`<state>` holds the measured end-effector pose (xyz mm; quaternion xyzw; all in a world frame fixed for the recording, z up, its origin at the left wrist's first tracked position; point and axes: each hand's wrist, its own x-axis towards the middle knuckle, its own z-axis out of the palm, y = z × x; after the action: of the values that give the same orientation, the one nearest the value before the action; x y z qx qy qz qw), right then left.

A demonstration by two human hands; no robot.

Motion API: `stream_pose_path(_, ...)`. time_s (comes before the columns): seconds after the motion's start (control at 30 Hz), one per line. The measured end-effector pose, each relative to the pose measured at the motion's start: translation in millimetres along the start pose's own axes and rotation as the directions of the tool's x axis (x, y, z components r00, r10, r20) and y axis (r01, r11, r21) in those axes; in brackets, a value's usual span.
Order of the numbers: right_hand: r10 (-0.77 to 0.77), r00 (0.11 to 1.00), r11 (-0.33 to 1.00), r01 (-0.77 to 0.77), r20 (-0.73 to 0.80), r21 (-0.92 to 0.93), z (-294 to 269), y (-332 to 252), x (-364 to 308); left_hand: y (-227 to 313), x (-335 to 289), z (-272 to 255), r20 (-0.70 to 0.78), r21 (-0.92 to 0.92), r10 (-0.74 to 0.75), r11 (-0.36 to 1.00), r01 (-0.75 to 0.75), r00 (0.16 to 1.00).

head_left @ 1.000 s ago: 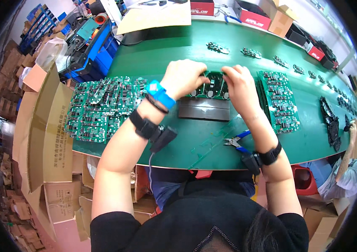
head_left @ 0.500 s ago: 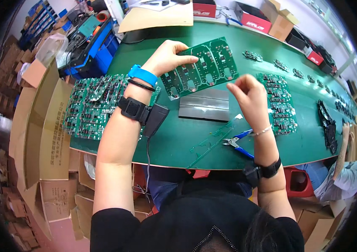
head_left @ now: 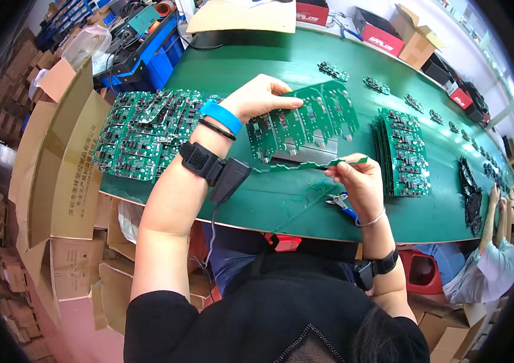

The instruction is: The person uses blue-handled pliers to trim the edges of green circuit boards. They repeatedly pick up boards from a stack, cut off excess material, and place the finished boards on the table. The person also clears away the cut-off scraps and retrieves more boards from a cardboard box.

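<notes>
My left hand [head_left: 263, 98] is closed on the upper left edge of a green circuit board panel [head_left: 314, 118], holding it tilted above the bench. Between the fingertips of my right hand [head_left: 361, 184] is one end of a thin green board strip [head_left: 296, 164]. The strip runs leftward just below the panel's near edge; whether its left end still touches the panel I cannot tell. Behind the panel, a grey metal block [head_left: 311, 151] is partly hidden. Blue-handled cutting pliers [head_left: 346, 209] lie beside my right wrist, near loose green strips [head_left: 302, 202].
Stacked circuit boards stand at left [head_left: 139, 136] and right [head_left: 406, 154] on the green bench [head_left: 232, 72]. Small boards [head_left: 376, 85] form a row towards the far right. Open cardboard boxes [head_left: 75, 181] flank the bench's left side. Another person's hands [head_left: 499, 202] are at the right edge.
My right hand has come down and nearer, and the thin strip now shows in it, below the panel. The panel has tilted and shifted slightly right with my left hand.
</notes>
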<state>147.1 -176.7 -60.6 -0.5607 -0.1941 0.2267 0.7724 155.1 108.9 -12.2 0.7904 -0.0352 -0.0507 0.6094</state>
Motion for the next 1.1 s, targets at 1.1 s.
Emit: stream_pose_path(1.1,-0.427,0.897,0.238,0.234,0.115,-0.943,15,-25,88,-6,18,3,0.106,0.389,0.135,0.906,-0.166,0.985)
